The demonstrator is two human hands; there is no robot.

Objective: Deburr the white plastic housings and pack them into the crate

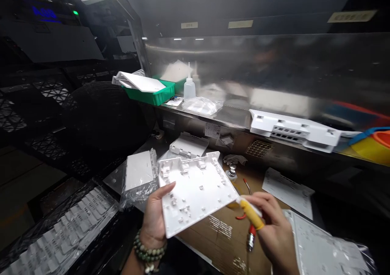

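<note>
My left hand (155,216) grips a white plastic housing cover (195,193) by its left edge, thumb on the inner face. Small clips and posts stand on that face, which is turned up and tilted towards me. At the cover's right corner, my right hand (271,222) is closed, with a yellow finger cot (252,215) on one digit. A small whitish piece (254,205) shows between its fingers; its kind is unclear. Below that hand lies a red-handled tool with a metal collar (251,238), partly hidden.
Bagged white covers lie at left (138,171) and lower right (329,246); a tray of white parts (70,234) is lower left. Cardboard (210,238) covers the bench. The shelf (234,118) bears a green bin (152,95), a squeeze bottle (189,89) and a white housing (292,131).
</note>
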